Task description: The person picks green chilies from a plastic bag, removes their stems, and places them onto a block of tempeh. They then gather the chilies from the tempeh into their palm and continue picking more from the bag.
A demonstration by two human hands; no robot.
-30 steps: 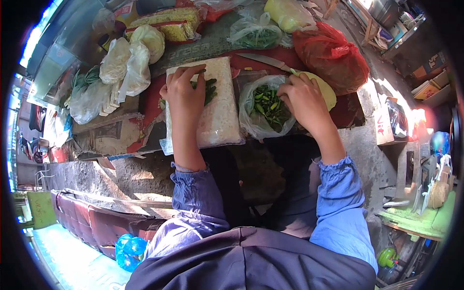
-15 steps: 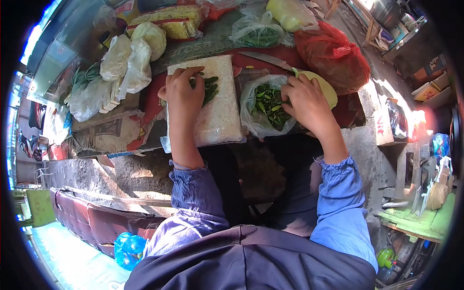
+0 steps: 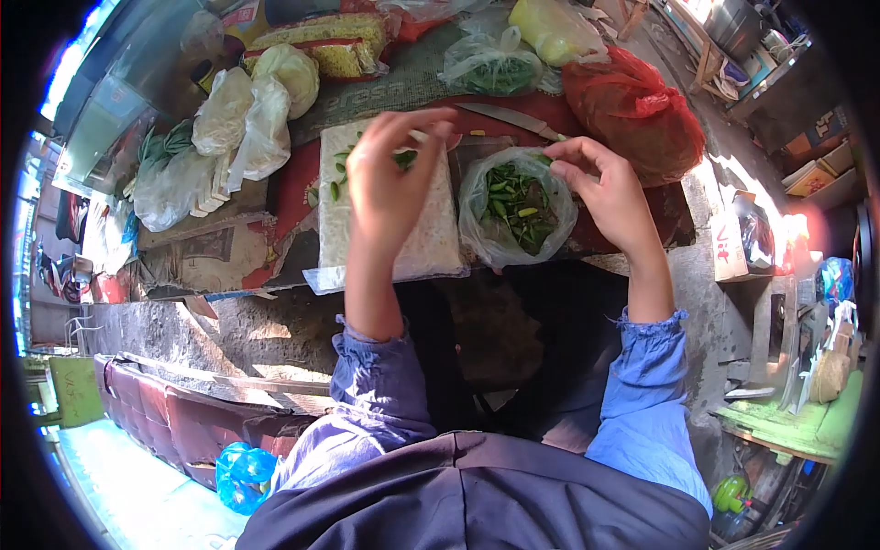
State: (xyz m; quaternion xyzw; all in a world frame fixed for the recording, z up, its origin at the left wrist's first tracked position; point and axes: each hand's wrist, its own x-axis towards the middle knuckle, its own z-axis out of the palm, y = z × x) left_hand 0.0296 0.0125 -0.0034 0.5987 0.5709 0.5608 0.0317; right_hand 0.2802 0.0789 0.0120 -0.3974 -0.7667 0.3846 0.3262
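Over a pale flat board [image 3: 417,240] my left hand [image 3: 394,174] is raised, its fingers apart and slightly blurred. Green chilies [image 3: 335,192] lie scattered on the board near it, and a few green bits show between thumb and fingers, apparently on the board below. A clear plastic bag [image 3: 474,206], wide open, holds many small green chilies [image 3: 518,206]. At the bag's upper right rim, my right hand [image 3: 605,179] pinches a small green piece, likely a chili. Behind the bag lies a knife [image 3: 504,116] with its blade pointing left.
A red bag [image 3: 637,115] sits at the back right, beside a yellowish bag [image 3: 555,32] and a knotted bag of greens [image 3: 492,69]. Bagged pale vegetables [image 3: 266,119] and yellow noodle-like packs [image 3: 339,46] stand at the back left. The table's front edge [image 3: 220,284] is nearest me.
My left hand has moved right and lifted, uncovering chilies on the board. My right hand has drawn up and right out of the bag, now pinching a green piece.
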